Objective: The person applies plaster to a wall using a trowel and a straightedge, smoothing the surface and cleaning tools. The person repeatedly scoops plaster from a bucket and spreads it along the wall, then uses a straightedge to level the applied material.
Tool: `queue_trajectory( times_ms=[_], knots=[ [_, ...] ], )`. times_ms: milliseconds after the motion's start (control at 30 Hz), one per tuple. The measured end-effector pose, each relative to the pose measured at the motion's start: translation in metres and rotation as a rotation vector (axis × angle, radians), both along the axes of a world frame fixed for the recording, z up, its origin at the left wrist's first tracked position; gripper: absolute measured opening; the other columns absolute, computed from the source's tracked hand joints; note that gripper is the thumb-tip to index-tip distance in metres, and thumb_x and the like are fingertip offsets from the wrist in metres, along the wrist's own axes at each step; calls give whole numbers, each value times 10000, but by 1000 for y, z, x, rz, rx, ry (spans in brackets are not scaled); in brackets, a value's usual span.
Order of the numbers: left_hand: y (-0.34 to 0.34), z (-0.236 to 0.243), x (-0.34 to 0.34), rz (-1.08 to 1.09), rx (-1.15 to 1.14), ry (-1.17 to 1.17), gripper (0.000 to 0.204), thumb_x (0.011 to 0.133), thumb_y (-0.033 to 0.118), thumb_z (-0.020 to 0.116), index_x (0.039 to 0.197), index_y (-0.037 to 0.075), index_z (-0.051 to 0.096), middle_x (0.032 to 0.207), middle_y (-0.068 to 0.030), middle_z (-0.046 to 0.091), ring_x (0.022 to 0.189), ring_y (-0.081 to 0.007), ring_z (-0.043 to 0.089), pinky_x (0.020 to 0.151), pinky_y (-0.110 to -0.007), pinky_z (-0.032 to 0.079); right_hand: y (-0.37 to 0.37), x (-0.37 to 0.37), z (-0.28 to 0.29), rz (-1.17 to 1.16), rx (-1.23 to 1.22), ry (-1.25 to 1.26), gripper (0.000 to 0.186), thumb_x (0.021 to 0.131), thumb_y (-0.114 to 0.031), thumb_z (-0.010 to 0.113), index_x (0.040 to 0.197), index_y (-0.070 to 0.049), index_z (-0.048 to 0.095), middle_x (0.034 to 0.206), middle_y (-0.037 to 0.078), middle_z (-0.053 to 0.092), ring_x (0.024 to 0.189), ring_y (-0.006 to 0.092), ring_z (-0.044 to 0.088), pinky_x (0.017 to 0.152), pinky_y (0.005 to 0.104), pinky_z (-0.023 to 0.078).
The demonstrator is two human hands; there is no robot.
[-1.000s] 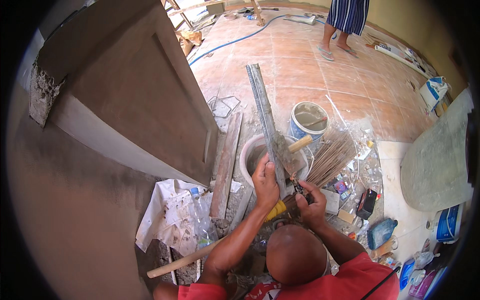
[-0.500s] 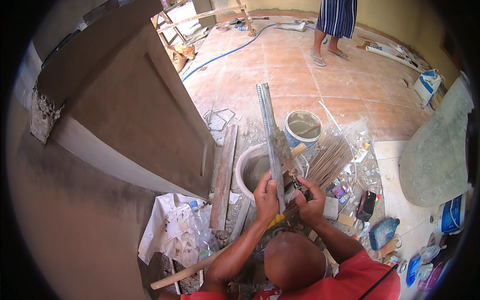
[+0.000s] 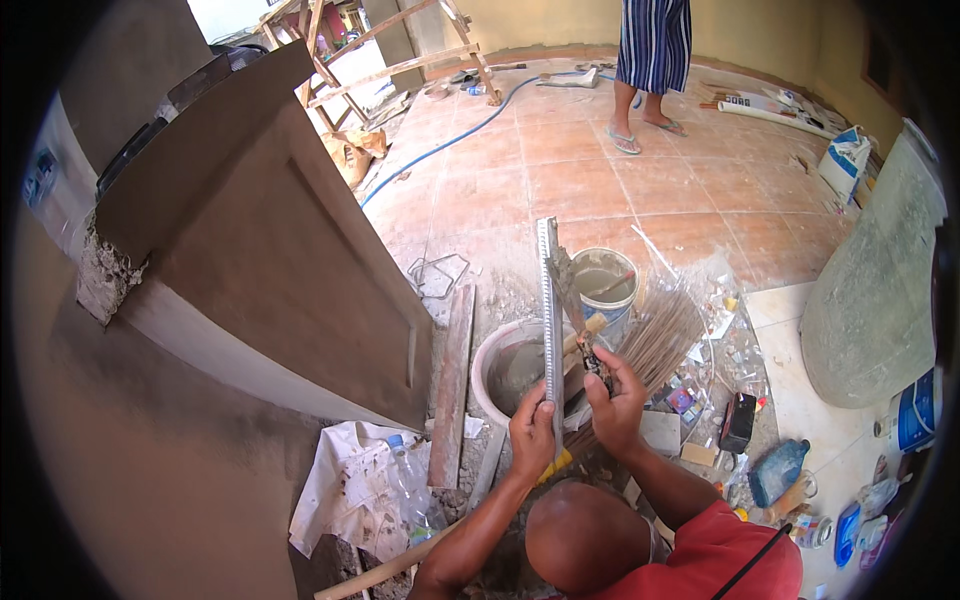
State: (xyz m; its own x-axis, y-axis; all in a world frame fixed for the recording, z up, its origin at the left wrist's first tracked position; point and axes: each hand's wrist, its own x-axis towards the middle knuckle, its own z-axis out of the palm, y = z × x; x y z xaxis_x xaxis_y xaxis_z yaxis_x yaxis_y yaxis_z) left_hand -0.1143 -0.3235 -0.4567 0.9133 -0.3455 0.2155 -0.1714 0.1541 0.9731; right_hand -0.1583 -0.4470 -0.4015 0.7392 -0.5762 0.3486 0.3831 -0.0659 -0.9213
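Observation:
My left hand [image 3: 533, 432] is closed round the lower part of a long, narrow metal straightedge [image 3: 550, 300] with a notched-looking edge. It stands nearly upright in front of me. In my right hand [image 3: 617, 402] is a trowel [image 3: 594, 362], held by its dark, stained handle. Grey mortar [image 3: 566, 280] coats the trowel blade, which lies close along the straightedge's right side; whether they touch I cannot tell. Below and behind both tools sits a round, pale-rimmed tub [image 3: 483, 370] with grey mortar inside. A wooden handle [image 3: 596, 323] shows just beyond the trowel.
Behind the tub stands a bucket [image 3: 622, 303] of grey mix; a stick broom [image 3: 665, 325] lies to the right among litter. A plank [image 3: 455, 385] and plastic bottle [image 3: 410, 480] are at left, beside a brown plastered structure [image 3: 270, 230]. Another person's feet [image 3: 625, 140] stand on the far tiles.
The straightedge has come lower and stands more upright. The trowel blade has dropped with it, beside its upper part. Both hands keep their hold, and the whole view has shifted slightly.

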Motion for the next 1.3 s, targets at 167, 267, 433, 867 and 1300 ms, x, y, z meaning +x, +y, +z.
queue_trajectory(
  times_ms=[167, 267, 433, 867, 1300],
  knots=[
    [1, -1, -4, -14, 32, -62, 388, 997, 202, 507, 1286, -54, 539, 1201, -142, 614, 1118, -190, 551, 979, -317, 410, -11, 8, 2, -15, 69, -33, 364, 905, -38, 578, 1249, 71, 528, 1087, 59, 577, 928, 76, 538, 821, 233, 449],
    [6, -2, -4, -20, 42, -76, 381, 996, 194, 506, 1285, -51, 541, 1183, -140, 618, 1098, -189, 556, 964, -313, 415, -13, 7, 1, 2, 110, -15, 365, 908, -44, 579, 1251, 68, 529, 1098, 58, 573, 928, 71, 533, 817, 229, 447],
    [14, -5, -5, -46, 58, -64, 368, 990, 194, 523, 1265, -48, 555, 1125, -121, 622, 1040, -183, 564, 925, -308, 428, -15, 14, -2, -26, 88, -56, 392, 909, -55, 579, 1275, 57, 493, 868, 11, 557, 632, 26, 444, 547, 187, 372],
    [57, -30, 19, -123, -304, 409, 506, 922, 375, 633, 1250, 8, 513, 935, -77, 653, 756, -128, 614, 682, -268, 522, -42, 5, -7, -12, 204, -14, 357, 931, -80, 568, 1259, 50, 511, 878, 80, 601, 579, 33, 430, 483, 178, 338],
    [69, 12, 41, -363, -418, 605, 368, 983, 231, 537, 1267, 5, 478, 1041, -162, 656, 823, -220, 658, 775, -347, 545, -36, -21, -20, 232, 310, 157, 620, 846, -54, 636, 1385, 84, 364, 1099, 107, 574, 755, 102, 553, 658, 226, 470]
  ],
)
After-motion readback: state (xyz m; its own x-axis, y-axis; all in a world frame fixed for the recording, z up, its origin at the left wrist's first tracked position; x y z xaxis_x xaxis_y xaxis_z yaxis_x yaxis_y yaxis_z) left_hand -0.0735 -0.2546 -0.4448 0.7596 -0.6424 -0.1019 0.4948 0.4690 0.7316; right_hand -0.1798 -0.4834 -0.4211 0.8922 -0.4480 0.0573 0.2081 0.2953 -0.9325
